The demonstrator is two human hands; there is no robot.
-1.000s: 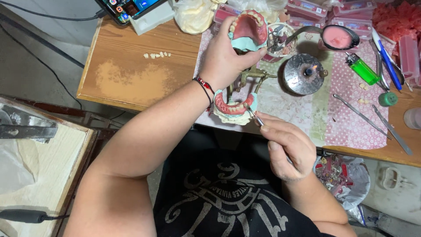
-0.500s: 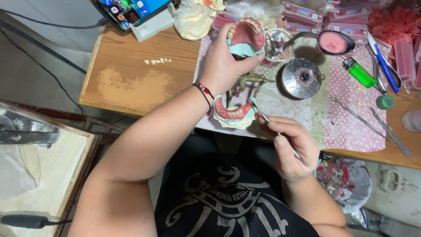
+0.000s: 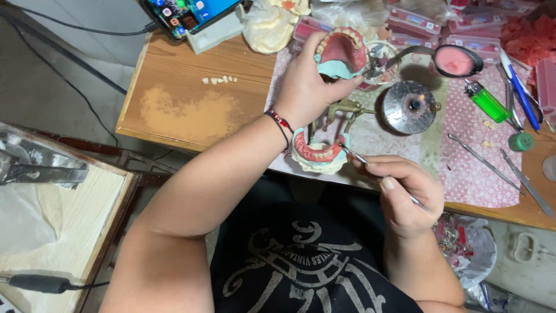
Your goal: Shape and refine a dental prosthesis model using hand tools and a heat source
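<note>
Our left hand (image 3: 307, 87) is closed around the upper half of a denture model (image 3: 343, 51), pink wax with a row of teeth on a pale green base, tipped back over the middle of the desk (image 3: 191, 110). Our right hand (image 3: 402, 194) pinches a thin metal tool (image 3: 354, 155) like a pen, fingers curled shut on its shaft, just off the desk's near edge. The tool's tip touches the lower denture model (image 3: 317, 153), which sits at the near edge on a brass-coloured hinged frame (image 3: 341, 111). Just beside it, toward the right, stands a round metal burner (image 3: 410, 106). A green lighter (image 3: 487, 102) lies further right. Loose teeth (image 3: 219, 80) lie toward the far left corner.
</note>
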